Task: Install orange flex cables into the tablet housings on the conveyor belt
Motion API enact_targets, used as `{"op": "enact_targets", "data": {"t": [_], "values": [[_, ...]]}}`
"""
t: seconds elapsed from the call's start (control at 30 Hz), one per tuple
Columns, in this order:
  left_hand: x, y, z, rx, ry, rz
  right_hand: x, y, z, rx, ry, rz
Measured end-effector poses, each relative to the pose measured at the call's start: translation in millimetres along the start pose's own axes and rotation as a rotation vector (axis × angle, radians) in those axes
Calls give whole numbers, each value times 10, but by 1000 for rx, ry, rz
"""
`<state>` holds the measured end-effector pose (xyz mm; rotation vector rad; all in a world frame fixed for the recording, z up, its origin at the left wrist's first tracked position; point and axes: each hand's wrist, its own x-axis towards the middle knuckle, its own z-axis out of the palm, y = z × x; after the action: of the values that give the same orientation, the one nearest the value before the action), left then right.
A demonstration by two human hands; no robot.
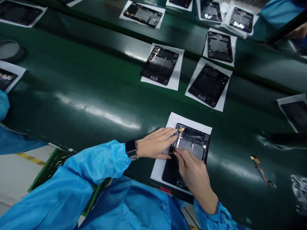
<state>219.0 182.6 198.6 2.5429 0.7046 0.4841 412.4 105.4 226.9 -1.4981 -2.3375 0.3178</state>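
Observation:
A black tablet housing [194, 135] lies open side up on a white sheet [159, 167] at the table's front edge. An orange flex cable [179, 138] runs along its upper left side. My left hand [157, 142], with a watch at the wrist, rests flat with fingers stretched over the housing's left edge. The thumb points toward the other hand. My right hand [192, 169] reaches in from below, thumb and forefinger pinched at the lower end of the flex cable. Part of the housing is hidden beneath the right hand.
On the green table [96, 83], a loose flex cable [263, 172] lies at right, near a clear plastic bag [299, 191]. Several tablet housings on white sheets, such as this housing [208, 84], lie beyond. Blue sleeves of other people show at both sides. A green crate [45, 172] stands below.

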Motion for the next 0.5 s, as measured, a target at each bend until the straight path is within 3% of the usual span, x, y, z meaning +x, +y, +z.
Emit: {"op": "enact_targets", "data": {"t": [0.27,0.5], "values": [[-10,0,-8,23,-13,-6,-100,32,-12,109,118,131],[10,4,-8,15,-12,-14,-65,-27,7,66,97,36]]}}
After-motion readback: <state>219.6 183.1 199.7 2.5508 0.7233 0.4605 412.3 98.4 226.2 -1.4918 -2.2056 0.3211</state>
